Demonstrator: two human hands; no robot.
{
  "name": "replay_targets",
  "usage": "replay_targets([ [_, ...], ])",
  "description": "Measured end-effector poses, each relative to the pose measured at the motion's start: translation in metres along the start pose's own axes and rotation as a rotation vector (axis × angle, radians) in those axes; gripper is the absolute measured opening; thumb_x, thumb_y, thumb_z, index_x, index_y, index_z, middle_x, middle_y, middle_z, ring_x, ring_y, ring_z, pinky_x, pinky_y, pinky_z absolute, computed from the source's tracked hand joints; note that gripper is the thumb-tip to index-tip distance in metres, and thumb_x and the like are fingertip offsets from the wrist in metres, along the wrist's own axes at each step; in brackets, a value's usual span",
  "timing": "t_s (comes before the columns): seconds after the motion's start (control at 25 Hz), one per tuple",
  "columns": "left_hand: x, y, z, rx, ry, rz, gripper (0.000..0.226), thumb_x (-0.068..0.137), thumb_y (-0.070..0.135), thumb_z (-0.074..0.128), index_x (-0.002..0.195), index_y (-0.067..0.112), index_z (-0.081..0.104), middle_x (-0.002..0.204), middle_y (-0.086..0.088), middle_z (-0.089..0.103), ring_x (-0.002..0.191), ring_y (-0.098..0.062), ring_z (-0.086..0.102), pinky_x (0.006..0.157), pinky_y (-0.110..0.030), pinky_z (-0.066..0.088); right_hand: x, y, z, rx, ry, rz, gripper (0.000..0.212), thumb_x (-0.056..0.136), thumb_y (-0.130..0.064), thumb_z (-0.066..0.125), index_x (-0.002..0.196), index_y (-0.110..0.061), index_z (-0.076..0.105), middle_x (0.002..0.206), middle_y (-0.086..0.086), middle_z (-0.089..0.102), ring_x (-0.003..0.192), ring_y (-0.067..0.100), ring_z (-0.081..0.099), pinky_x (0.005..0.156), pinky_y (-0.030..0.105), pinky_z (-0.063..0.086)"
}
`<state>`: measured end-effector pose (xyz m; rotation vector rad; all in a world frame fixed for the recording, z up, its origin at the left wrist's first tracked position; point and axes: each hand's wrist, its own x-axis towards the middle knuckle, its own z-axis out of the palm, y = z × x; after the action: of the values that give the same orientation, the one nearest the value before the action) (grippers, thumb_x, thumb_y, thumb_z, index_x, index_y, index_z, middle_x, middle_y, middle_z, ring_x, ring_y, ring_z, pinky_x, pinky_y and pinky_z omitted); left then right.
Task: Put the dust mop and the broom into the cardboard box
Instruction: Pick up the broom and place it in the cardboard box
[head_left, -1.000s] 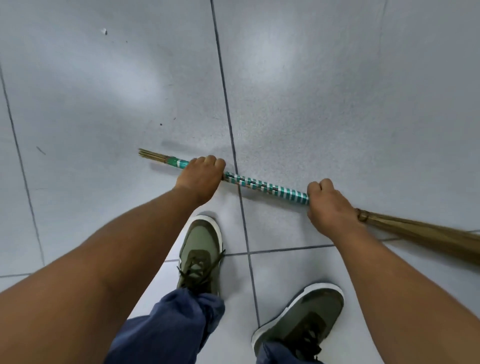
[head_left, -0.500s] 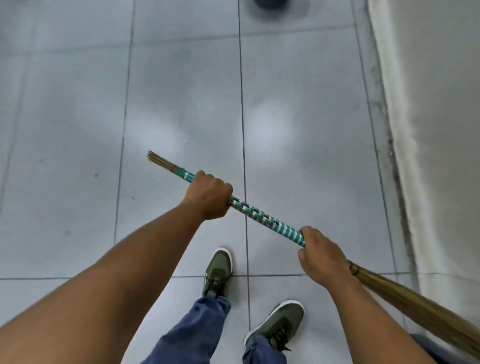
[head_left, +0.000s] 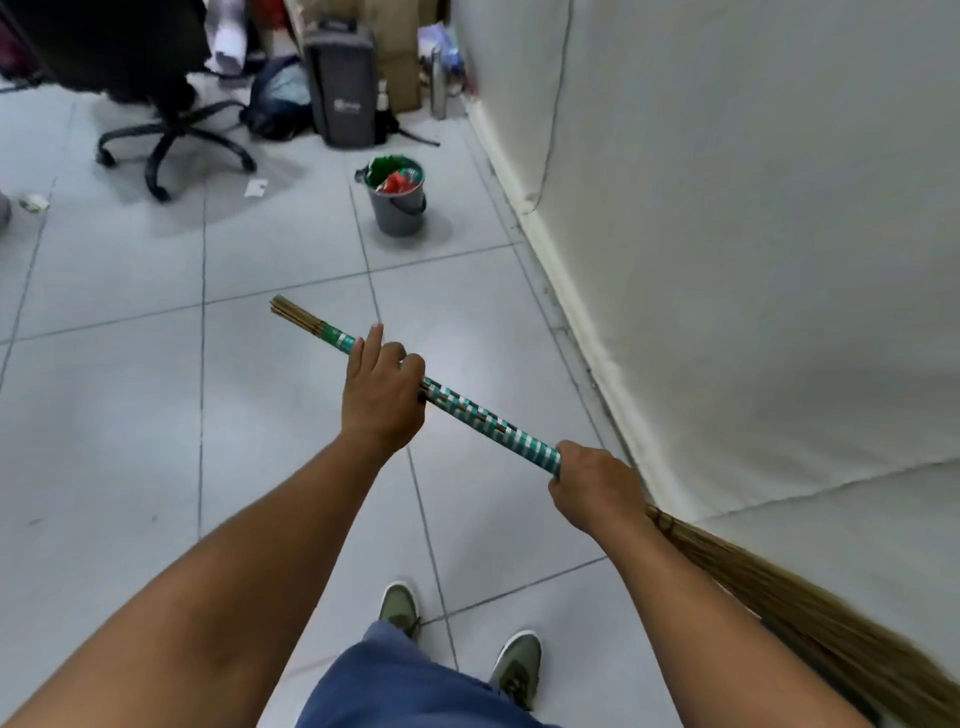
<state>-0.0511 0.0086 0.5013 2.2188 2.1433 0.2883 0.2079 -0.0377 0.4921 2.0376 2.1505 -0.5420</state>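
I hold a broom (head_left: 491, 422) with a teal-and-white wrapped handle in both hands, above the tiled floor. My left hand (head_left: 382, 392) grips the handle near its upper end, with the index finger stretched out along it. My right hand (head_left: 597, 486) is closed around the lower end of the handle, just above the straw bristles (head_left: 810, 618) that trail to the lower right. A brown cardboard box (head_left: 397, 49) stands at the far back against the wall. No dust mop is in view.
A grey bucket (head_left: 399, 200) with red and green things in it stands on the floor ahead. Behind it are a dark bin (head_left: 343, 83), a bag and a metal bottle (head_left: 439, 83). An office chair (head_left: 171, 130) is at the back left. A white wall (head_left: 727, 234) runs along the right.
The broom has come up off the floor with both hands on it. The view has risen from the floor tiles to the room ahead. My left index finger has stretched out.
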Motion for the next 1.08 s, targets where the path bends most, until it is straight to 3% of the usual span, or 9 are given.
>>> replay_targets([
  [0.2, 0.055, 0.055, -0.028, 0.033, 0.062, 0.32, 0.016, 0.081, 0.022, 0.058, 0.092, 0.01, 0.058, 0.099, -0.016, 0.061, 0.12, -0.043, 0.044, 0.114, -0.058, 0.021, -0.028, 0.033, -0.042, 0.041, 0.13, 0.187, 0.007, 0.082, -0.026, 0.051, 0.088, -0.026, 0.05, 0.07, -0.003, 0.05, 0.063, 0.024, 0.051, 0.054, 0.031, 0.04],
  [0.36, 0.083, 0.111, -0.04, 0.053, 0.081, 0.628, 0.016, 0.081, 0.025, 0.06, 0.088, 0.012, 0.057, 0.088, -0.011, 0.06, 0.102, -0.037, 0.052, 0.112, -0.058, 0.021, -0.071, 0.058, -0.051, 0.079, 0.253, 0.411, 0.007, 0.08, -0.027, 0.055, 0.08, -0.025, 0.047, 0.075, 0.001, 0.061, 0.062, 0.026, 0.053, 0.051, 0.03, 0.037],
  [0.48, 0.076, 0.16, -0.043, 0.018, 0.089, 0.89, 0.014, 0.08, 0.026, 0.058, 0.085, 0.013, 0.054, 0.082, -0.011, 0.062, 0.086, -0.035, 0.055, 0.1, -0.051, 0.036, -0.128, 0.07, -0.043, 0.076, 0.32, 0.62, 0.018, 0.075, -0.028, 0.057, 0.073, -0.026, 0.039, 0.074, 0.003, 0.064, 0.061, 0.029, 0.055, 0.05, 0.03, 0.033],
  [0.6, 0.044, 0.219, -0.049, -0.015, 0.049, 1.163, 0.015, 0.082, 0.03, 0.054, 0.084, 0.015, 0.052, 0.081, -0.011, 0.063, 0.078, -0.033, 0.054, 0.083, -0.045, 0.04, -0.201, 0.07, -0.025, 0.104, 0.341, 0.885, 0.017, 0.072, -0.033, 0.059, 0.078, -0.024, 0.046, 0.081, 0.005, 0.068, 0.075, 0.032, 0.065, 0.056, 0.032, 0.041],
  [0.84, -0.062, 0.301, -0.066, -0.042, 0.009, 1.492, 0.016, 0.083, 0.03, 0.052, 0.085, 0.014, 0.053, 0.082, -0.01, 0.064, 0.08, -0.034, 0.055, 0.085, -0.047, 0.04, -0.339, 0.054, 0.004, 0.209, 0.352, 1.217, 0.011, 0.08, -0.032, 0.059, 0.086, -0.026, 0.051, 0.087, 0.005, 0.067, 0.079, 0.031, 0.062, 0.063, 0.035, 0.048],
  [1.08, -0.18, 0.362, -0.072, -0.041, -0.057, 1.713, 0.019, 0.086, 0.035, 0.047, 0.093, 0.018, 0.052, 0.092, -0.006, 0.064, 0.086, -0.028, 0.054, 0.088, -0.046, 0.04, -0.468, 0.046, 0.042, 0.085, 0.414, 1.356, 0.013, 0.082, -0.035, 0.057, 0.091, -0.025, 0.058, 0.086, 0.002, 0.068, 0.076, 0.025, 0.062, 0.061, 0.032, 0.046],
])
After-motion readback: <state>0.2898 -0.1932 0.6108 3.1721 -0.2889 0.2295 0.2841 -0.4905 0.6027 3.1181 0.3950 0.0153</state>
